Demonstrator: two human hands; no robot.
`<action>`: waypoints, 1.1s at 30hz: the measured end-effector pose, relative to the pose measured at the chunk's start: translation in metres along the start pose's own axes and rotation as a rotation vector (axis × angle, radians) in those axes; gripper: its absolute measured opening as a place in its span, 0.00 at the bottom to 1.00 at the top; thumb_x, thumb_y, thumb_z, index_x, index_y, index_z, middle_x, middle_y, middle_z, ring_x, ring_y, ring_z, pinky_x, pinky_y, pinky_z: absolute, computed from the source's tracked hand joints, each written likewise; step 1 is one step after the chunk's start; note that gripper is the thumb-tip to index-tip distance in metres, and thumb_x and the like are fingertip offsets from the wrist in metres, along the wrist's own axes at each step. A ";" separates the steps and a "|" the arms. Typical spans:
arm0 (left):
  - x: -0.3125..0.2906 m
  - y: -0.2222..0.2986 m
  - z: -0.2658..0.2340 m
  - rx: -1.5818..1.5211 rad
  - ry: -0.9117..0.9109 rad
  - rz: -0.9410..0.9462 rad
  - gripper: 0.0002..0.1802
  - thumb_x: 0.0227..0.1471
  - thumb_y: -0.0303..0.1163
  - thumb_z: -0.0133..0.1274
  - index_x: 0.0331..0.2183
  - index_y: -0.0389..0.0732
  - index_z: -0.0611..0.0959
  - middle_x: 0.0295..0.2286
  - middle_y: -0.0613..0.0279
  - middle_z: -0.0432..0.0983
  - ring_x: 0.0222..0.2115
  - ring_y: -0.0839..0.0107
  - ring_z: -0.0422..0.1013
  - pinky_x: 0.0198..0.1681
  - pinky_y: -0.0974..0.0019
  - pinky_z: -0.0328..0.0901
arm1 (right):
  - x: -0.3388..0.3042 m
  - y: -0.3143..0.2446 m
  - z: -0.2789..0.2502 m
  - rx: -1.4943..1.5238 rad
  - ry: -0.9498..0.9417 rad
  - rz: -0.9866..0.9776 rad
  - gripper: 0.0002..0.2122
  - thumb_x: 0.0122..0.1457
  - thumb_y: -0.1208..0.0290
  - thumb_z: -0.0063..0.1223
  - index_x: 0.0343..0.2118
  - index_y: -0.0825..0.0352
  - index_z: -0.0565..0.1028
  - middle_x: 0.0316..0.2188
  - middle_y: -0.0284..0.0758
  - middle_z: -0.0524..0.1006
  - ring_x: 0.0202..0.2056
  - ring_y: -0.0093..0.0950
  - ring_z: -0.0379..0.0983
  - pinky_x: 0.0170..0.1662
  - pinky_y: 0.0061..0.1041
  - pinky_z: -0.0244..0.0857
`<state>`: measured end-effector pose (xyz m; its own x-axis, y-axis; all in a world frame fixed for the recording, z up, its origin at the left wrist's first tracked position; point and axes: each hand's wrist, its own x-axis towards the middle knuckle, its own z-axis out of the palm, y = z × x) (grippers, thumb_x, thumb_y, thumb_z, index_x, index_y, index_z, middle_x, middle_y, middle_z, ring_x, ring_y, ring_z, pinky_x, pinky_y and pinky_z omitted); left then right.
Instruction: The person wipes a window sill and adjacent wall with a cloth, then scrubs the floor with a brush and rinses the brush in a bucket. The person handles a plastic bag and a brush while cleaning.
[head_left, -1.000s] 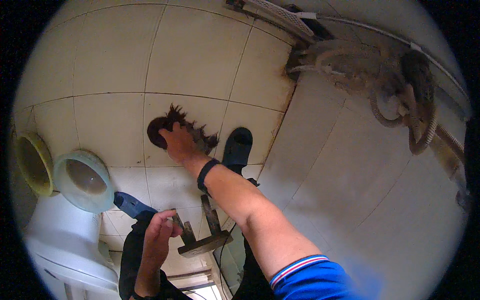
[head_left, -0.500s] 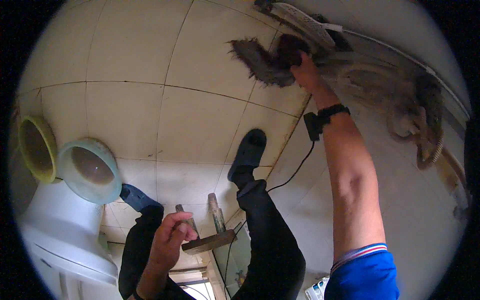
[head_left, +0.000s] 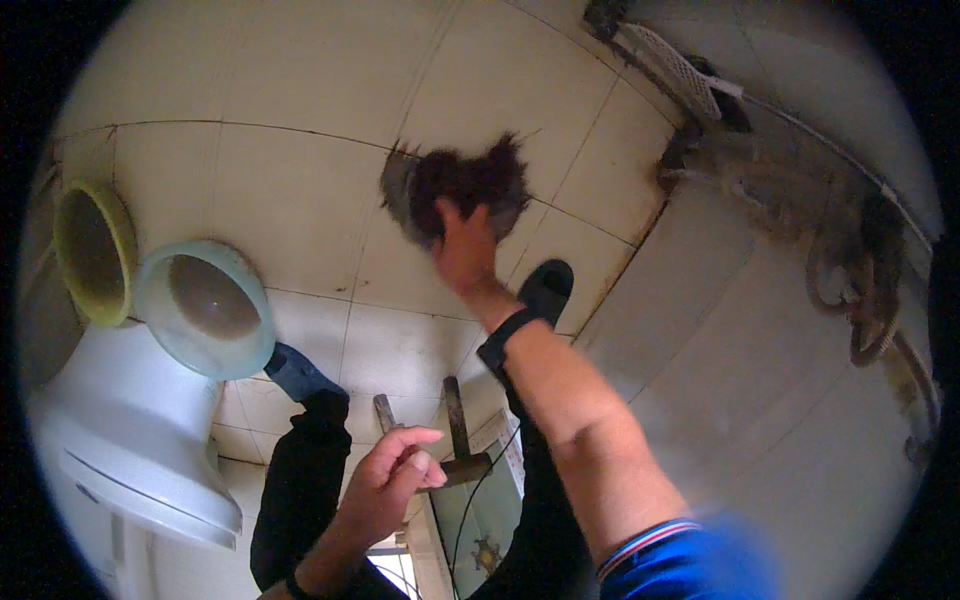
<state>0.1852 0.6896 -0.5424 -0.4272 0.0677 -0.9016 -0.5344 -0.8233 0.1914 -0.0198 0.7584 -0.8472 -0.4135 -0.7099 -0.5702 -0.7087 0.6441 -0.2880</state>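
A shaggy rag (head_left: 462, 182), dark maroon with grey patches and frayed edges, lies bunched on the tiled floor. My right hand (head_left: 468, 245) presses on it from above, fingers gripping its near part; the fingertips are partly sunk in it. A dark band with a black box sits on that wrist. My left hand (head_left: 392, 475) hovers over my lap, holding nothing, with the index finger stretched forward and the others loosely curled. Below it is a piece of wooden furniture with round legs (head_left: 456, 415), partly hidden by the hand.
A pale blue basin (head_left: 255, 345) and a yellow-green basin (head_left: 128, 285), each with murky contents, stand by a white toilet (head_left: 150, 440). At right is a raised grey surface (head_left: 690, 330), with a dusty hose (head_left: 880, 325) beyond it. My slippered foot (head_left: 548, 285) is beside my right wrist.
My right hand has dragged the rag leftward and nearer, away from the corner by the grey surface. My left hand has shifted slightly right in the picture.
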 end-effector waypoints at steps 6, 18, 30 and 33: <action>-0.003 -0.022 -0.023 -0.098 0.126 0.114 0.17 0.70 0.29 0.45 0.56 0.36 0.75 0.33 0.61 0.79 0.35 0.75 0.75 0.45 0.67 0.72 | -0.073 -0.080 0.058 0.072 -0.551 0.025 0.27 0.54 0.72 0.60 0.60 0.52 0.72 0.56 0.58 0.70 0.47 0.57 0.76 0.53 0.50 0.73; 0.008 -0.053 -0.031 -0.150 0.082 0.105 0.17 0.72 0.34 0.44 0.56 0.39 0.76 0.35 0.64 0.79 0.35 0.76 0.74 0.42 0.71 0.69 | -0.148 -0.057 -0.187 0.373 -0.364 0.055 0.20 0.53 0.73 0.55 0.52 0.62 0.76 0.43 0.48 0.82 0.45 0.44 0.80 0.50 0.39 0.73; -0.027 -0.026 -0.027 -0.011 0.101 0.177 0.17 0.70 0.30 0.44 0.56 0.36 0.76 0.36 0.58 0.80 0.38 0.73 0.76 0.47 0.65 0.72 | 0.047 0.070 -0.138 -0.110 -0.081 0.309 0.48 0.52 0.52 0.68 0.73 0.59 0.54 0.68 0.60 0.58 0.67 0.60 0.56 0.67 0.54 0.57; -0.032 -0.027 -0.026 0.052 0.100 0.168 0.17 0.69 0.28 0.43 0.55 0.35 0.76 0.35 0.56 0.80 0.37 0.72 0.76 0.46 0.65 0.72 | 0.055 0.058 -0.077 -0.102 0.077 0.313 0.45 0.52 0.52 0.68 0.71 0.55 0.57 0.65 0.56 0.61 0.65 0.60 0.57 0.65 0.55 0.59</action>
<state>0.2324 0.6945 -0.5289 -0.4406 -0.1269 -0.8887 -0.4995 -0.7879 0.3601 -0.1278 0.7340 -0.8358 -0.6594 -0.5043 -0.5575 -0.5923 0.8052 -0.0278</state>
